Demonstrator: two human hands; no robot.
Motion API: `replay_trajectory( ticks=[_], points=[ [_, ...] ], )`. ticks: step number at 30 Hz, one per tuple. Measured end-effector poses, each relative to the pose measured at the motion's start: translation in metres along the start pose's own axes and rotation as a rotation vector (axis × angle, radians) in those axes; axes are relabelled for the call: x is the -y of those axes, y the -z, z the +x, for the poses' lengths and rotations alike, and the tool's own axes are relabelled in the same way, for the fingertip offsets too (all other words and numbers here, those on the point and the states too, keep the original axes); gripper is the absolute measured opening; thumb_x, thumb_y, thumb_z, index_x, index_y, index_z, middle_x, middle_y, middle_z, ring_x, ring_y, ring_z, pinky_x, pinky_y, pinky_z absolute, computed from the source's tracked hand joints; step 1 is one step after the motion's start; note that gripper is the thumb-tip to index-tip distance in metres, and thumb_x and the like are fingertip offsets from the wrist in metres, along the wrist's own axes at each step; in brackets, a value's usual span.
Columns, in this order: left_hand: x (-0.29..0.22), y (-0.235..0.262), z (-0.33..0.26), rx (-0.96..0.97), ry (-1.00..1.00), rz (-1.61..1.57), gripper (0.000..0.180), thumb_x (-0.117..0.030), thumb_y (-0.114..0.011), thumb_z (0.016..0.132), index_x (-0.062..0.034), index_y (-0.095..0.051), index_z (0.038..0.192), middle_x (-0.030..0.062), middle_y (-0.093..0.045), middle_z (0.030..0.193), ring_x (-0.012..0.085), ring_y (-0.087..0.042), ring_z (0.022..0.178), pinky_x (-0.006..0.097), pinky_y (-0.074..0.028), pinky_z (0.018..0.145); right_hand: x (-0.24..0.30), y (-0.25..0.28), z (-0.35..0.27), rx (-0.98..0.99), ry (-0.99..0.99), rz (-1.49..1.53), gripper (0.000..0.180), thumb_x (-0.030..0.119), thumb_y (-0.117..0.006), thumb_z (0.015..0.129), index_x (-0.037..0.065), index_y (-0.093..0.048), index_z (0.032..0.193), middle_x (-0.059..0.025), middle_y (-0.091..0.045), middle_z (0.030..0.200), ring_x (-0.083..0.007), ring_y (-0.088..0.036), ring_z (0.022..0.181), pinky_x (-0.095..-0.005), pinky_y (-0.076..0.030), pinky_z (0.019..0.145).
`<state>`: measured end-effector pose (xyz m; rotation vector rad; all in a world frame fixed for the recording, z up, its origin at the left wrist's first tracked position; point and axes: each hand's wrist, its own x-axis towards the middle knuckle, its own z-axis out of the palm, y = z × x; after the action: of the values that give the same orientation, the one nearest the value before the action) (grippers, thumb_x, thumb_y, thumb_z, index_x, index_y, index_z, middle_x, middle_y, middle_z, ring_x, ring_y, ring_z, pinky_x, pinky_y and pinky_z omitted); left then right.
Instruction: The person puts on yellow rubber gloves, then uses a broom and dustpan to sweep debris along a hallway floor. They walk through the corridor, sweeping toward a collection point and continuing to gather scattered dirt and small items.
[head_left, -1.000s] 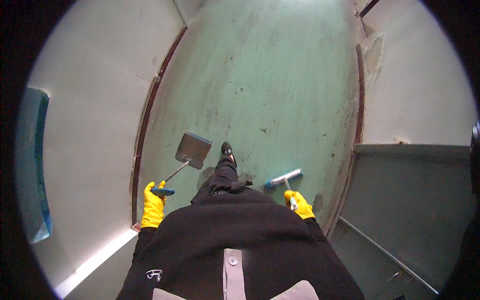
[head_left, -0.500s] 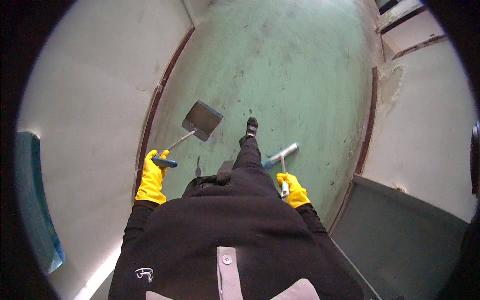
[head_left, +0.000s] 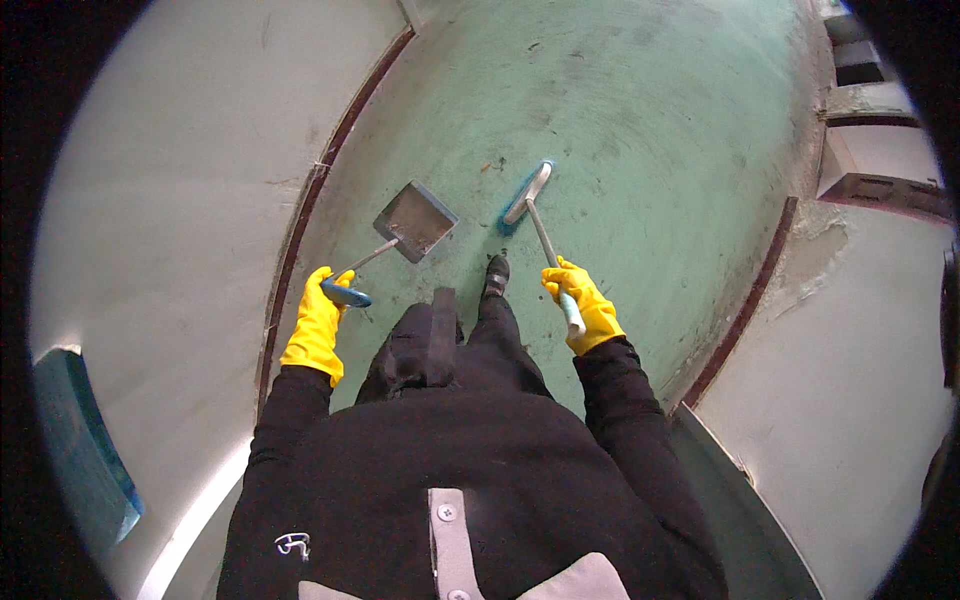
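Firmly wrapped in a yellow rubber glove, a worker's left hand [head_left: 318,325] closes around the upper end of a long-handled dustpan [head_left: 416,222], whose tray sits ahead of that hand and a little to its right. The tray is squarish, with a grey rim and a scuffed, brownish inner surface that looks soiled; its thin grey shaft [head_left: 372,257] runs back to a rounded blue grip [head_left: 346,294], which juts out to the right of the gloved fingers. Whether the tray touches the floor cannot be told.

The right hand [head_left: 585,305], gloved in matching yellow, curls closed around the handle of a broom [head_left: 527,197]. Its narrow head lies ahead of that hand and to its left, set at a slant, with a whitish back and bright blue bristles along the left edge. The grey handle ends in a pale, greenish-white tip just below the fist.

Ahead of both hands spreads a worn green floor [head_left: 650,200], streaked and flecked with dark bits. A black shoe [head_left: 497,275] points forward between the hands. A dark red-brown baseboard [head_left: 310,195] edges the pale wall [head_left: 180,220] left of the left hand.
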<state>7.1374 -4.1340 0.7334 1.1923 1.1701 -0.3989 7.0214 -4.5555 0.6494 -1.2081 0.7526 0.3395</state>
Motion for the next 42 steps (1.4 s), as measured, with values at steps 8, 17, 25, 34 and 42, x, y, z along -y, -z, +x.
replay_trajectory(
  ticks=[8, 17, 25, 34, 42],
  points=[
    [-0.049, -0.12, 0.04, -0.052, 0.075, 0.066, 0.031, -0.03, -0.052, 0.083, -0.0045, -0.05, 0.101, 0.0167, -0.064, 0.09, 0.0227, -0.061, 0.072, 0.029, -0.05, 0.062, 0.119, 0.099, 0.066, -0.109, -0.357, -0.08, 0.057, 0.002, -0.061, 0.074, 0.013, -0.042, 0.126, -0.0072, -0.053, 0.076, -0.0177, -0.057, 0.055, -0.0293, -0.049, 0.048],
    [-0.028, -0.077, 0.134, 0.077, 0.068, 0.001, 0.035, -0.031, -0.051, 0.084, -0.0024, -0.049, 0.104, 0.0183, -0.064, 0.09, 0.025, -0.062, 0.076, 0.031, -0.051, 0.067, 0.068, 0.027, 0.156, -0.337, -0.563, -0.333, 0.045, 0.038, -0.054, 0.081, 0.007, -0.05, 0.114, -0.0126, -0.057, 0.076, -0.0245, -0.053, 0.059, -0.0378, -0.043, 0.057],
    [-0.037, -0.088, 0.155, 0.091, 0.035, 0.014, 0.037, -0.033, -0.05, 0.086, -0.0002, -0.05, 0.104, 0.0176, -0.064, 0.087, 0.0249, -0.063, 0.074, 0.03, -0.05, 0.064, 0.011, -0.113, 0.075, 0.134, -0.434, -1.03, 0.044, 0.024, -0.053, 0.084, 0.017, -0.043, 0.126, -0.0119, -0.06, 0.076, -0.0225, -0.056, 0.071, -0.0359, -0.044, 0.073],
    [-0.029, -0.088, 0.163, 0.099, 0.102, -0.059, 0.039, -0.03, -0.052, 0.085, 0.0019, -0.048, 0.107, 0.0209, -0.063, 0.088, 0.0273, -0.063, 0.073, 0.034, -0.051, 0.067, 0.029, -0.065, 0.032, 0.072, -0.573, -0.774, 0.066, -0.002, -0.055, 0.074, 0.024, -0.038, 0.132, -0.0052, -0.053, 0.071, -0.0174, -0.054, 0.056, -0.0322, -0.047, 0.052],
    [-0.024, -0.089, 0.163, 0.153, 0.032, 0.041, 0.038, -0.033, -0.052, 0.085, -0.0014, -0.051, 0.106, 0.0174, -0.065, 0.085, 0.0248, -0.063, 0.069, 0.032, -0.049, 0.06, 0.016, -0.037, 0.072, 0.02, -0.029, -1.43, 0.04, 0.036, -0.039, 0.091, 0.006, -0.046, 0.116, -0.0148, -0.06, 0.081, -0.0288, -0.059, 0.074, -0.032, -0.045, 0.07]
  ],
)
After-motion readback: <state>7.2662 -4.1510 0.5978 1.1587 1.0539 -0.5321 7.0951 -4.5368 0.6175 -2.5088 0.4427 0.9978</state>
